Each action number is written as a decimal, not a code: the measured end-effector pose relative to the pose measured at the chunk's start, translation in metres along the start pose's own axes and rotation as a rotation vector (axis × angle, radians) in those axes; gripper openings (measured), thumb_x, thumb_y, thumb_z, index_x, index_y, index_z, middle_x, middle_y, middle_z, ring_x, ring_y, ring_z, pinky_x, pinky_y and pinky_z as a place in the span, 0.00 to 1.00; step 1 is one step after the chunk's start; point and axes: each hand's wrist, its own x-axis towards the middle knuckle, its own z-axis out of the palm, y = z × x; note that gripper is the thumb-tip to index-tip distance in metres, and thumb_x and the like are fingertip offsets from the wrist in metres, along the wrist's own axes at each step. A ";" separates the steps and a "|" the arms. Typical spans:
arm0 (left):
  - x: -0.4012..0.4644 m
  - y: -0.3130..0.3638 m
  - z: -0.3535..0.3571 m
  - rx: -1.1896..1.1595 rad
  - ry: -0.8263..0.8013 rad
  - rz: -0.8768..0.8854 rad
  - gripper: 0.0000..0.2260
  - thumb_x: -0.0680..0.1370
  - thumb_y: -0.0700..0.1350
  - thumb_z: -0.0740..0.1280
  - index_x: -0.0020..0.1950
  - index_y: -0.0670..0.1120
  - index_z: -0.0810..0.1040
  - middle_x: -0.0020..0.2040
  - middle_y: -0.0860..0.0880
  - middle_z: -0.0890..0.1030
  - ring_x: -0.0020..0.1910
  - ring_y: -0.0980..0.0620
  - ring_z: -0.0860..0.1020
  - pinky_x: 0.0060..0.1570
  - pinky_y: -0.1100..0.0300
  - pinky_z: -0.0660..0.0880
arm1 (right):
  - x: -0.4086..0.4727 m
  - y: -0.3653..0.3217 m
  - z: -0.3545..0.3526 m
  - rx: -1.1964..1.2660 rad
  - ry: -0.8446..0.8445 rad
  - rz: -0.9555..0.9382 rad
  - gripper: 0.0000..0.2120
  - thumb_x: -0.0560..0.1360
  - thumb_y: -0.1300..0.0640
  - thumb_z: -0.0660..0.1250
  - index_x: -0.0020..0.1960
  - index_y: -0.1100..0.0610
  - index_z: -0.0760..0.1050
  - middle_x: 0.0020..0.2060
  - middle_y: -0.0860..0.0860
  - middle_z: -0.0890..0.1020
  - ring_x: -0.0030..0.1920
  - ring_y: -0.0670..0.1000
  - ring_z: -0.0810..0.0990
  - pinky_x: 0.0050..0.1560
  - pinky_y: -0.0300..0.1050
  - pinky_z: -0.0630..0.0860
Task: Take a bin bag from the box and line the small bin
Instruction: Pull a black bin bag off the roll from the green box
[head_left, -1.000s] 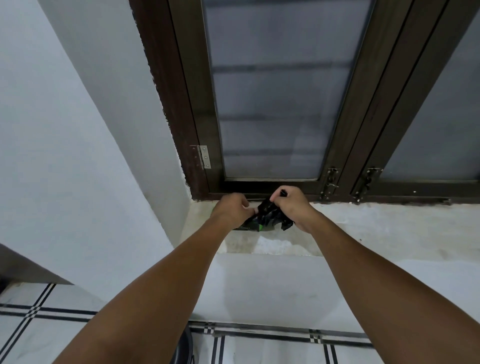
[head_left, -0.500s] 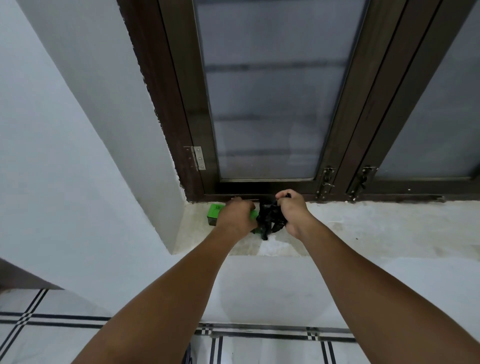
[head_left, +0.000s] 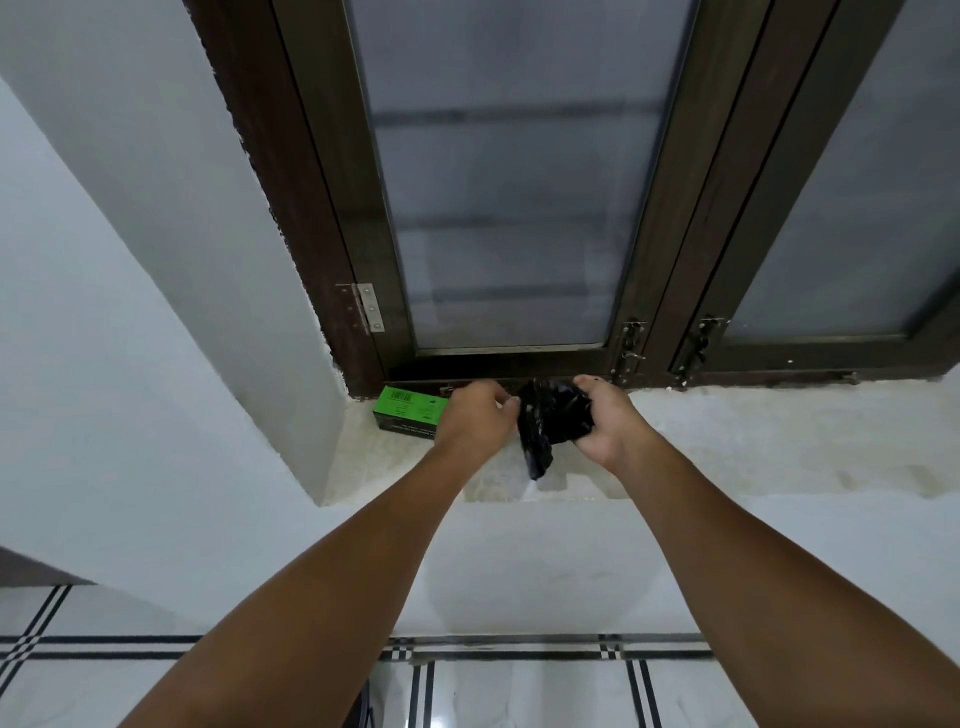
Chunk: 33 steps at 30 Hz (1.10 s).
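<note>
A green box of bin bags (head_left: 409, 414) lies on the window sill (head_left: 753, 447), close to the left wall. A crumpled black bin bag (head_left: 548, 423) hangs between my hands just right of the box, its tail drooping toward the sill. My right hand (head_left: 605, 423) grips the bunched bag from the right. My left hand (head_left: 475, 415) pinches the bag's left edge and covers the box's right end. The small bin shows only as a dark sliver (head_left: 363, 709) at the bottom edge, between my forearms.
A dark-framed window (head_left: 498, 208) with frosted panes and metal latches (head_left: 631, 345) rises right behind the sill. A white wall (head_left: 130, 312) closes in on the left. Below lies a white tiled floor with black lines (head_left: 545, 686).
The bag has come further out of the box and now hangs looser between my hands. My left hand slid right, and more of the green box shows.
</note>
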 end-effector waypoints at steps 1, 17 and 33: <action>0.000 0.005 0.004 -0.160 -0.042 -0.062 0.12 0.77 0.53 0.64 0.44 0.47 0.82 0.42 0.45 0.85 0.39 0.44 0.84 0.42 0.48 0.82 | 0.000 -0.002 -0.002 0.053 -0.039 0.004 0.06 0.85 0.60 0.58 0.57 0.57 0.73 0.57 0.61 0.80 0.54 0.59 0.81 0.50 0.54 0.80; 0.001 0.014 -0.034 -1.037 -0.434 -0.400 0.09 0.75 0.40 0.58 0.51 0.43 0.75 0.47 0.41 0.80 0.45 0.44 0.81 0.52 0.47 0.79 | -0.005 -0.021 0.014 -0.080 -0.079 -0.135 0.09 0.81 0.60 0.58 0.50 0.55 0.76 0.48 0.57 0.79 0.45 0.56 0.79 0.43 0.51 0.78; 0.008 -0.016 -0.083 -0.868 -0.421 -0.256 0.23 0.75 0.27 0.62 0.64 0.46 0.79 0.58 0.39 0.82 0.57 0.41 0.81 0.56 0.43 0.79 | -0.010 -0.026 0.035 -1.318 -0.360 -0.500 0.13 0.69 0.47 0.80 0.48 0.53 0.83 0.45 0.46 0.81 0.45 0.46 0.78 0.42 0.43 0.72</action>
